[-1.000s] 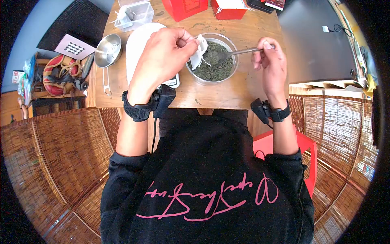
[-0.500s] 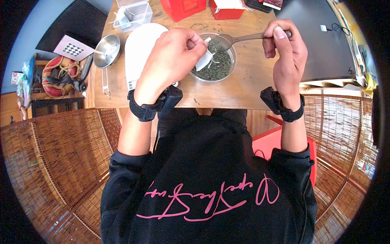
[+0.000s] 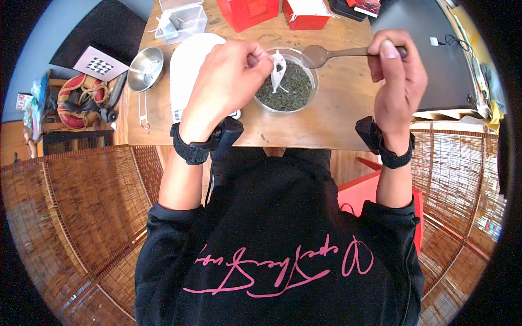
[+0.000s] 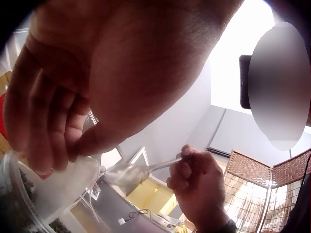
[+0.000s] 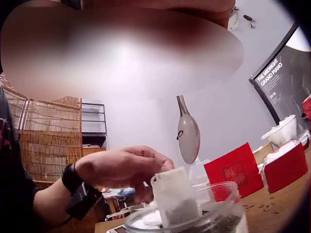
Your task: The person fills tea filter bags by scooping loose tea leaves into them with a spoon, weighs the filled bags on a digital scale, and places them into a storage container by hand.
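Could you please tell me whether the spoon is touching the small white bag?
Apart: the head view shows a clear gap between the bowl of the spoon and the white bag.

We see a brown wooden table (image 3: 337, 119) with visible grain. On it we find a clear round tub (image 3: 317, 87) near the middle, and left of that a white flat device (image 3: 190, 65) with a rounded far end. A metal pan (image 3: 136, 79) lies at the left edge, its handle towards us. Farther back we see a clear plastic box (image 3: 193, 27), two red boxes (image 3: 302, 23) and a dark tray (image 3: 348, 13). Dark crumbs (image 3: 263, 139) dot the wood.
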